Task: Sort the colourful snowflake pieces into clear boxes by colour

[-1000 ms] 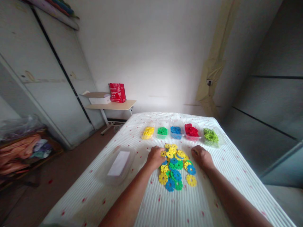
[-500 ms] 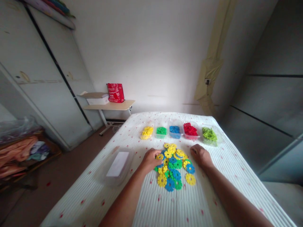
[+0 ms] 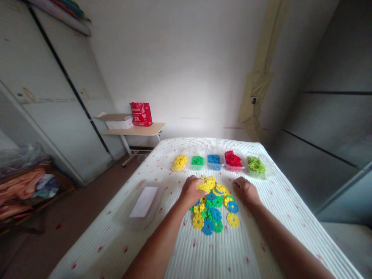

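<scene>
A heap of flat plastic flower-shaped discs [image 3: 214, 207] in yellow, blue and green lies on a white ribbed cloth [image 3: 203, 252]. My left hand [image 3: 192, 192] rests at the heap's left edge, fingers curled and pinching a yellow disc [image 3: 201, 186]. To the right of the heap, my right hand [image 3: 245, 190] lies knuckles-up on the cloth with its fingers curled under, and I cannot see anything in it. Behind the heap stands a row of clear tubs: yellow discs [image 3: 180, 162], green discs [image 3: 197, 161], blue discs [image 3: 214, 159], red discs [image 3: 233, 159], lime discs [image 3: 256, 165].
A clear lidded box [image 3: 143, 203] with a white sheet inside sits on the cloth to the left. Beyond the cloth's far edge stands a small side table [image 3: 136, 130] with a red bag [image 3: 141, 114] and a white box. Cupboards line the left wall.
My left hand has shifted slightly up and right along the heap's edge and now pinches a yellow disc. The right hand has stayed in place.
</scene>
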A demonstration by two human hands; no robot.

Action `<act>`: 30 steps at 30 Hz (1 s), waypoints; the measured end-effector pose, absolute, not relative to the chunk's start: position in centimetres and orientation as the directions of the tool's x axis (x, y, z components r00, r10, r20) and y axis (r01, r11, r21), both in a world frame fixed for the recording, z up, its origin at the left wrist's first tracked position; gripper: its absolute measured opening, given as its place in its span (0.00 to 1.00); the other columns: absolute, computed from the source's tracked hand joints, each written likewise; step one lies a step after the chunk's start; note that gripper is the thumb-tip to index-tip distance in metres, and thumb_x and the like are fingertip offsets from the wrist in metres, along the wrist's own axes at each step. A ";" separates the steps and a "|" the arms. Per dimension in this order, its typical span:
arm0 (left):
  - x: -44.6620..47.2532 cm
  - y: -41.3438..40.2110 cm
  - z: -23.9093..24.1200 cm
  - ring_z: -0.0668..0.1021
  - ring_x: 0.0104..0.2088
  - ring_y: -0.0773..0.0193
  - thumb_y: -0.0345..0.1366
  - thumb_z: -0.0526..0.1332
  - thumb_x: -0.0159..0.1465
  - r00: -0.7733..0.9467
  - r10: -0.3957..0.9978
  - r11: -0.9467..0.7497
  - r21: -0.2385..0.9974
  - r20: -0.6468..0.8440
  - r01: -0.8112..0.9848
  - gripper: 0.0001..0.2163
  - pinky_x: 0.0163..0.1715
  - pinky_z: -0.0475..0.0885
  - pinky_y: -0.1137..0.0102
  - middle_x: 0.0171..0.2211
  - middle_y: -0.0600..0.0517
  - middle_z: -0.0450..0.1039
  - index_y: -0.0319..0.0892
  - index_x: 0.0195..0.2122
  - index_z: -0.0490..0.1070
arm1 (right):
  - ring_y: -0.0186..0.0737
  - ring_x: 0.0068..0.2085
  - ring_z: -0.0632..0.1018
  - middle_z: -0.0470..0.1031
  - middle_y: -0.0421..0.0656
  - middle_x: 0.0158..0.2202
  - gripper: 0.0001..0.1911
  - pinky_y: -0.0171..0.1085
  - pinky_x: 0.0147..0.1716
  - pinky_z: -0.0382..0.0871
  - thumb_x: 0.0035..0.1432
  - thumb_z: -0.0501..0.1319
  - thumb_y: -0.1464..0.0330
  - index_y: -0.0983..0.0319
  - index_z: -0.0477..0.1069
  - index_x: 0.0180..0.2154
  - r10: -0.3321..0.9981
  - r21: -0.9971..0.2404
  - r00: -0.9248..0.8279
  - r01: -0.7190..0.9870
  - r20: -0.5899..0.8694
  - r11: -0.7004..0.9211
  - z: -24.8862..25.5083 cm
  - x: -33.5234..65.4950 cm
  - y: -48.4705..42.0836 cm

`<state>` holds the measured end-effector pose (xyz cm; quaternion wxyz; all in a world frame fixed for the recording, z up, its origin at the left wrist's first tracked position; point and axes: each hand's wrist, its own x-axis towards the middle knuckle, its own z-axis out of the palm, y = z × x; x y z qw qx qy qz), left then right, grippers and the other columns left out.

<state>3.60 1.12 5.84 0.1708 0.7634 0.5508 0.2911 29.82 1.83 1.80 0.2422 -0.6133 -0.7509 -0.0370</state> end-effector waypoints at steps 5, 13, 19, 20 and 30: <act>5.5 1.4 5.7 0.73 0.44 0.59 0.30 0.64 0.47 0.253 0.951 -0.308 0.506 0.177 0.805 0.14 0.45 0.67 0.68 0.39 0.49 0.73 0.40 0.37 0.74 | 0.35 0.32 0.72 0.72 0.44 0.30 0.14 0.31 0.32 0.61 0.55 0.49 0.70 0.62 0.72 0.27 0.887 -0.244 -0.137 0.933 0.441 0.266 1.4 30.0 2.0; 5.3 1.7 5.3 0.74 0.41 0.59 0.29 0.61 0.48 0.318 0.935 -0.355 0.443 0.157 0.823 0.14 0.43 0.68 0.69 0.38 0.49 0.75 0.42 0.38 0.74 | 0.36 0.32 0.72 0.72 0.44 0.30 0.14 0.31 0.32 0.61 0.55 0.49 0.70 0.63 0.72 0.28 0.893 -0.256 -0.129 0.932 0.432 0.258 1.9 29.8 1.8; 4.6 1.5 5.1 0.75 0.42 0.60 0.30 0.61 0.48 0.313 0.924 -0.381 0.470 0.220 0.796 0.14 0.45 0.68 0.69 0.38 0.49 0.76 0.42 0.38 0.75 | 0.36 0.33 0.72 0.72 0.44 0.30 0.14 0.31 0.32 0.61 0.56 0.49 0.69 0.62 0.72 0.28 0.897 -0.244 -0.124 0.938 0.424 0.246 1.9 29.8 1.8; 4.4 1.4 5.3 0.75 0.41 0.60 0.30 0.61 0.48 0.303 0.926 -0.376 0.484 0.225 0.790 0.14 0.45 0.68 0.69 0.38 0.50 0.76 0.42 0.37 0.75 | 0.36 0.33 0.72 0.72 0.44 0.30 0.14 0.31 0.32 0.61 0.56 0.49 0.69 0.62 0.72 0.28 0.896 -0.243 -0.125 0.938 0.427 0.246 1.9 29.8 1.8; -0.4 3.3 9.0 0.76 0.34 0.65 0.30 0.61 0.49 0.117 0.954 -0.276 0.647 0.277 0.711 0.09 0.36 0.69 0.73 0.34 0.53 0.77 0.42 0.33 0.75 | 0.36 0.33 0.72 0.72 0.44 0.30 0.14 0.31 0.32 0.61 0.56 0.49 0.69 0.62 0.71 0.27 0.895 -0.233 -0.129 0.941 0.427 0.246 1.8 29.7 1.8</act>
